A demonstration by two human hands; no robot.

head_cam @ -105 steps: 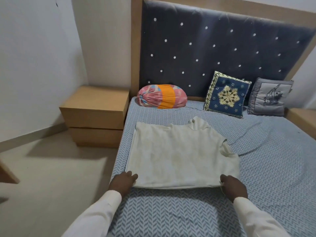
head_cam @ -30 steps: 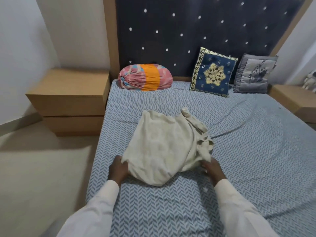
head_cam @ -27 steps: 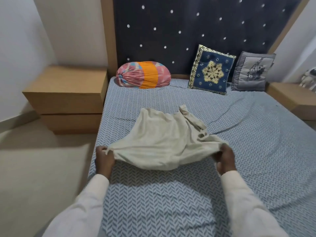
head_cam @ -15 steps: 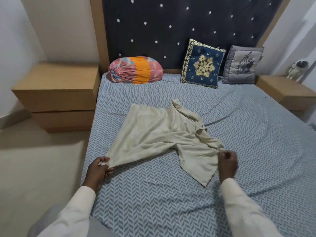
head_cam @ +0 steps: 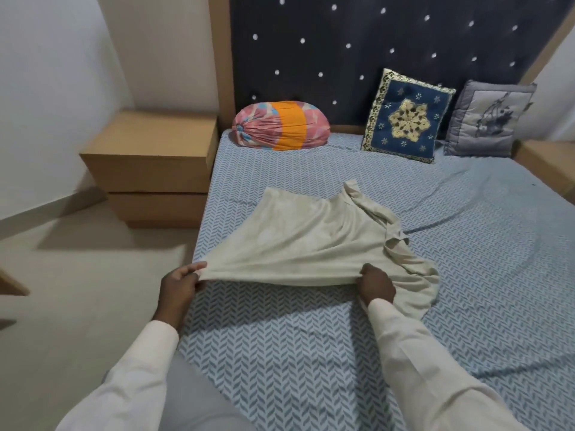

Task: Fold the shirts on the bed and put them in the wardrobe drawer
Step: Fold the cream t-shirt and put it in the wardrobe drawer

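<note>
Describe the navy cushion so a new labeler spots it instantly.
Start at the dark studded headboard. Three cushions sit along its base; the navy cushion is the middle one. Only it has a gold border and a cream flower medallion, unlike the pink-orange bolster and grey cushion beside it.

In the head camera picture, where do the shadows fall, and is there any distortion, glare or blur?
Head view: the lifted shirt, pinched by the left hand and the right hand, casts a dark shadow on the sheet under its near edge; the nightstand shadows the floor beside it; the wide lens makes the headboard sides lean; no glare, everything slightly soft.
</note>
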